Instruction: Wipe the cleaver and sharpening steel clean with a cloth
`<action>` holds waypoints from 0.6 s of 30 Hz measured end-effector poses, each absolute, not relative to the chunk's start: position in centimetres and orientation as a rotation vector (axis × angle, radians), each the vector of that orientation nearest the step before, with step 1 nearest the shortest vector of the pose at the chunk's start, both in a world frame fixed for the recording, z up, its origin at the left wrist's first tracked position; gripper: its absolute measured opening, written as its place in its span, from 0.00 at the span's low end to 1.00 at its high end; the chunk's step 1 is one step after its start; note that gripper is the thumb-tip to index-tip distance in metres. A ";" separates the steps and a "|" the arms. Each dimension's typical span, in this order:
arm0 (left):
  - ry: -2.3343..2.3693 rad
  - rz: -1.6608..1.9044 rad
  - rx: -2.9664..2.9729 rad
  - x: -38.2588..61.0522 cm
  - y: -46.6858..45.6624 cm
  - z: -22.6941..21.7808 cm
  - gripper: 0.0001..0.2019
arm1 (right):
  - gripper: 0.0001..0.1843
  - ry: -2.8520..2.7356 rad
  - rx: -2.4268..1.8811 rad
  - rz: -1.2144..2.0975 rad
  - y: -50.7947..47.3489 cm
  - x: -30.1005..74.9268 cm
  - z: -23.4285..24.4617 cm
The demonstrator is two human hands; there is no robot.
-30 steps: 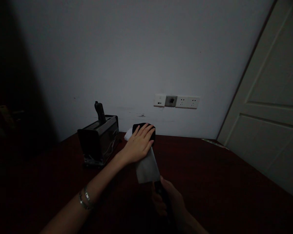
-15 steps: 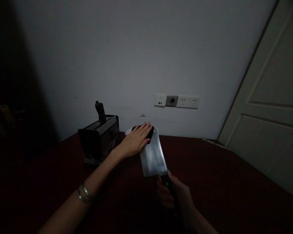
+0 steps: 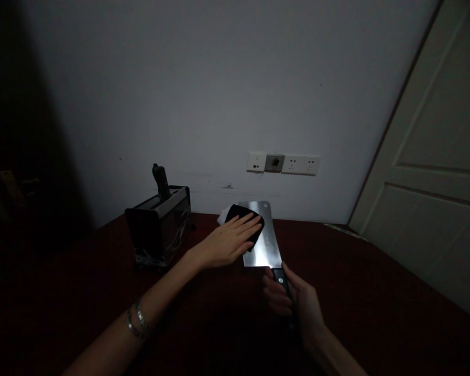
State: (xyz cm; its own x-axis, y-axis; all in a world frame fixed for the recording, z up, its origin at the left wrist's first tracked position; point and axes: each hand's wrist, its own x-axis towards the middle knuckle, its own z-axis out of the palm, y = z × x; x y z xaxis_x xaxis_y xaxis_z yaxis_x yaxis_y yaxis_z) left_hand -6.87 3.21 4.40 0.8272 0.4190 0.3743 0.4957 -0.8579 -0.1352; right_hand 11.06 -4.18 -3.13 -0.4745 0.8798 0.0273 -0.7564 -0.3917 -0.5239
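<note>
- My right hand (image 3: pixel 305 305) is clenching the black riveted handle (image 3: pixel 281 278) of a broad, silver metal cleaver (image 3: pixel 270 243), fingers wrapped behind the blade's heel, presumably to keep the blade steady and skin off the edge.
- My left hand (image 3: pixel 226 241) is lying flat on a folded black cloth (image 3: pixel 234 210), fingers outstretched rather than curled, likely spreading pressure evenly; the cloth is covering part of the blade's face, probably shielding my palm from the metal.
- The cleaver is pointing away from me, over the dark red-brown table (image 3: pixel 337 271); I cannot tell whether its underside is touching.
- A white scrap (image 3: pixel 222 216) is showing beside the cloth.
- To the left, a black-and-silver box-shaped block (image 3: pixel 177 223) is standing apart, a black handle (image 3: pixel 161 180) rising from its top, seemingly upright for easy reach.
- Behind, a pale wall (image 3: pixel 180 94) is carrying white-and-grey sockets (image 3: pixel 293 164).
</note>
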 end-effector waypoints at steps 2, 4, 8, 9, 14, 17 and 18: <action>-0.660 -0.487 -2.845 -6.7 2.8 4.3 0.23 | 0.12 -0.566 -0.298 1.991 -4.1 11.2 -3.0; -0.608 -0.499 -2.905 -6.5 2.5 4.3 0.22 | 0.12 -0.544 -0.281 1.989 -4.1 11.4 -3.0; -0.543 -0.568 -2.985 -6.5 2.7 4.1 0.20 | 0.12 -0.539 -0.247 2.027 -3.9 11.4 -3.1; -0.545 -0.583 -2.989 -6.6 2.8 4.1 0.19 | 0.12 -0.549 -0.237 2.047 -3.8 11.4 -3.2; -0.686 -0.666 -2.871 -7.2 4.0 4.2 0.19 | 0.13 -0.587 -0.214 2.140 -3.9 10.9 -3.6; -0.790 -0.693 -2.739 -7.7 4.8 4.3 0.20 | 0.15 -0.609 -0.229 2.192 -4.1 10.6 -4.0; -0.811 -0.694 -2.703 -7.9 5.0 4.4 0.20 | 0.15 -0.618 -0.229 2.199 -4.1 10.5 -4.1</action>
State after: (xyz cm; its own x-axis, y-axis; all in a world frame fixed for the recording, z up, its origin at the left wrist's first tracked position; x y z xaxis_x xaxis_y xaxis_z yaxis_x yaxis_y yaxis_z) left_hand -7.90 5.02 4.35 0.7340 0.4564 0.5029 0.5677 -0.8188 -0.0856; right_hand 10.53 -4.11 -4.09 -0.6462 0.7620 0.0428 -0.6726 -0.5421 -0.5037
